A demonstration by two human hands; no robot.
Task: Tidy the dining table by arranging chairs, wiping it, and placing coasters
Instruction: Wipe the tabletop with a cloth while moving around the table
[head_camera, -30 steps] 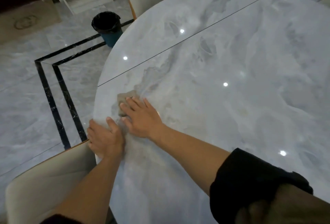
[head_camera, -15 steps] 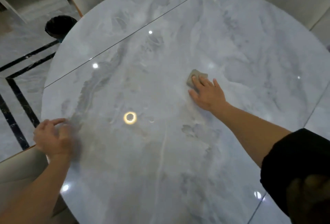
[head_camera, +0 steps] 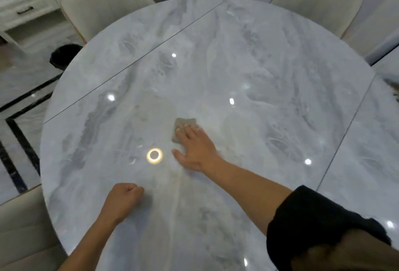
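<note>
Fingers (head_camera: 131,189) of your left hand (head_camera: 122,201) are curled together into a loose fist with nothing visible inside it, resting on the surface (head_camera: 269,72) in the lower left of the frame. To its left, the back of a cream chair (head_camera: 19,227) sits against the near edge of the surface. In the upper left of the frame, a dark bin (head_camera: 62,53) stands on the tiled floor (head_camera: 23,83) below a white cabinet (head_camera: 28,11), and a second cream chair (head_camera: 101,5) is pushed in at the far edge.

At the centre of the frame, a ring-shaped light reflection (head_camera: 154,156) lies between your two hands. Just right of it, your right hand (head_camera: 195,148) is laid flat, fingers apart and extended, with the fingertips pressing on a grey-brown cloth (head_camera: 182,128). The cloth lies flat on the surface near its middle, its upper half clear of the hand. Your right forearm runs down to a rolled black sleeve (head_camera: 319,223) in the lower right of the frame.

In the upper right of the frame, a third cream chair (head_camera: 317,3) stands at the far edge.
</note>
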